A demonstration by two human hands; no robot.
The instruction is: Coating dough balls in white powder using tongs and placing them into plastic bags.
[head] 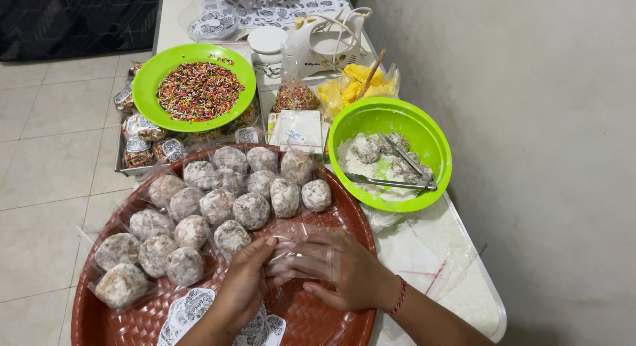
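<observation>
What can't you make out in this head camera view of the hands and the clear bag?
- Clear bag: whether anything is inside; film glare and the right hand behind it.
- Left hand: palm turned away.
- Packets under the sprinkle plate: mostly covered.
- Woven tray: near edge cut off.

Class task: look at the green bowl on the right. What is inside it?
Inside the green bowl: white powder, a few powder-coated balls and metal tongs resting across them. Whatever lies beneath the powder is covered.
</observation>
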